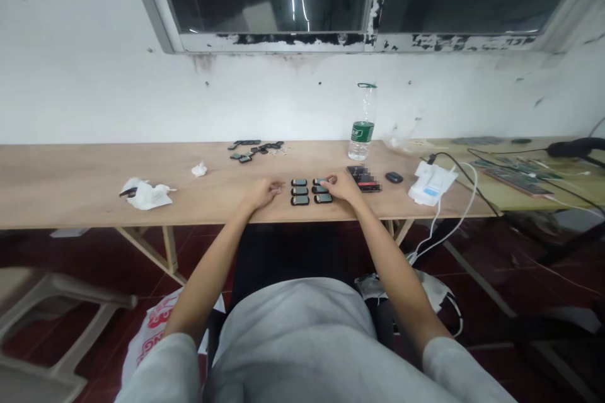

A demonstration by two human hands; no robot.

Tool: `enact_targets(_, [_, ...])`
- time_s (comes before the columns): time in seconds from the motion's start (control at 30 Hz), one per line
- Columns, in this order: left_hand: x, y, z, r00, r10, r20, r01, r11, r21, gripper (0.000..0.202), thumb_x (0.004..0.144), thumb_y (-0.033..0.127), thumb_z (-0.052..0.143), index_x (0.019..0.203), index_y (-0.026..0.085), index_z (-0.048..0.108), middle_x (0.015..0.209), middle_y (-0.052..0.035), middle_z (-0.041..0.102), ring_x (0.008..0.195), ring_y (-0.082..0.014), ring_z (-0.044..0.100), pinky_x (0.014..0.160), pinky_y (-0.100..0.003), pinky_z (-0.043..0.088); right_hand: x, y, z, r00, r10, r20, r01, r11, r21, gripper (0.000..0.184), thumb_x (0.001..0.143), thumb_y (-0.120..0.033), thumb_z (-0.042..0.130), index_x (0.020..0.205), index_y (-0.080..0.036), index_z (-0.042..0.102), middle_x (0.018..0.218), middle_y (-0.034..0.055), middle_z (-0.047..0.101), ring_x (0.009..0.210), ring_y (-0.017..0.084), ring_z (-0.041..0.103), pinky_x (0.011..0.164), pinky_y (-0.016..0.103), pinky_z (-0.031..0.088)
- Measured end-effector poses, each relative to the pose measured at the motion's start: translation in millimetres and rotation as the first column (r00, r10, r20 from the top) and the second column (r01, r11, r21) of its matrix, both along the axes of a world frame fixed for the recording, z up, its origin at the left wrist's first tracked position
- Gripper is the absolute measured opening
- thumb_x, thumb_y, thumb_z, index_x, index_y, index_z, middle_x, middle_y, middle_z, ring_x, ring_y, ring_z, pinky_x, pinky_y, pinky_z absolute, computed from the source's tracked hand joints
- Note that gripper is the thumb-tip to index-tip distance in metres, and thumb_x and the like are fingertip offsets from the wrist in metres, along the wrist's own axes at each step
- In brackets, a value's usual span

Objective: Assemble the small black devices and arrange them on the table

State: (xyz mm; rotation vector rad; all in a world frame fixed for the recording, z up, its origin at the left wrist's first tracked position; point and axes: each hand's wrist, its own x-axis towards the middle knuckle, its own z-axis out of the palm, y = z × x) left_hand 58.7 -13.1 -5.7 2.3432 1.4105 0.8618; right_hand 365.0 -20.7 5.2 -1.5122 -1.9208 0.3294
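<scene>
Six screen modules point(307, 191) sit in two tidy columns within easy reach between the hands, right fingers point(329, 181) on the top one, grip unclear, left fingers point(278, 186) curled empty.

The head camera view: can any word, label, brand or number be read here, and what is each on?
White plastic bag: red print, perhaps "NG", mostly hidden.
Plastic water bottle: green label, too small to read.
White device: blue patch, too small to read.
Dark item beside the right hand: blurred out, unreadable.
</scene>
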Motion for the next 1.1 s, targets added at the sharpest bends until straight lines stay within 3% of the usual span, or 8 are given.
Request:
enact_targets(0.17, [-6, 2, -0.4, 1.000, -0.013, 0.015, 0.013, 1.000, 0.020, 0.034, 0.087, 0.027, 0.068, 0.118, 0.015, 0.074, 0.115, -0.0141, 0.077, 0.101, -0.0291, 0.075, 0.090, -0.039, 0.059, 11, -20, 22.9, 0.983, 0.171, 0.073, -0.163, 0.981, -0.106, 0.017, 0.088, -0.030, 0.073, 0.084, -0.014, 0.076, 0.090, 0.0110, 0.078, 0.081, 0.022, 0.070, 0.072, 0.026, 0.050])
enact_targets(0.3, [-8, 0, 3.0, 1.000, -0.013, 0.010, 0.012, 0.999, 0.035, 0.031, 0.093, 0.032, 0.060, 0.114, 0.016, 0.076, 0.109, -0.0125, 0.079, 0.100, -0.0288, 0.074, 0.092, -0.040, 0.058, 18, -27, 30.7, 0.951, 0.292, 0.099, -0.269, 0.943, -0.198, 0.009, 0.082, -0.026, 0.080, 0.084, -0.018, 0.077, 0.089, 0.0074, 0.078, 0.079, 0.022, 0.070, 0.070, 0.026, 0.050])
enact_targets(0.5, [-9, 3, 2.7, 0.999, -0.035, -0.039, 0.035, 0.999, 0.016, 0.032, 0.094, 0.035, 0.056, 0.108, 0.017, 0.078, 0.108, -0.0109, 0.079, 0.096, -0.0276, 0.074, 0.090, -0.039, 0.058, 17, -21, 26.9, 0.943, 0.310, 0.120, -0.271, 0.927, -0.261, 0.015, 0.078, -0.026, 0.083, 0.091, -0.019, 0.079, 0.092, 0.0058, 0.078, 0.081, 0.020, 0.070, 0.070, 0.024, 0.050])
enact_targets(0.7, [-11, 6, -1.0, 0.999, -0.027, -0.034, 0.029, 0.999, 0.033, 0.032, 0.091, 0.040, 0.060, 0.105, 0.018, 0.079, 0.108, -0.0106, 0.079, 0.096, -0.0280, 0.074, 0.088, -0.038, 0.058, 19, -22, 28.6, 0.931, 0.344, 0.120, -0.297, 0.907, -0.299, 0.018, 0.079, -0.033, 0.082, 0.083, -0.017, 0.074, 0.082, 0.0046, 0.075, 0.073, 0.018, 0.067, 0.063, 0.024, 0.046])
enact_targets(0.93, [-10, 3, 1.6, 0.999, -0.035, -0.010, 0.036, 0.999, 0.041, 0.031, 0.091, 0.039, 0.059, 0.103, 0.018, 0.079, 0.107, -0.0109, 0.080, 0.096, -0.0277, 0.073, 0.089, -0.040, 0.058, 19, -23, 28.9, 0.924, 0.381, -0.044, -0.376, 0.875, -0.305, 0.026, 0.071, -0.028, 0.086, 0.078, -0.018, 0.063, 0.074, 0.0012, 0.073, 0.070, 0.017, 0.067, 0.063, 0.023, 0.048])
enact_targets(1.1, [-10, 3, 2.1, 0.999, -0.040, -0.011, 0.040, 0.999, 0.021, 0.032, 0.091, 0.041, 0.060, 0.103, 0.018, 0.078, 0.108, -0.0119, 0.079, 0.096, -0.0291, 0.074, 0.090, -0.041, 0.057, 18, -25, 28.8, 0.929, 0.358, -0.090, -0.369, 0.898, -0.238, 0.022, 0.075, -0.027, 0.083, 0.078, -0.018, 0.063, 0.076, 0.0029, 0.073, 0.071, 0.017, 0.068, 0.063, 0.023, 0.049])
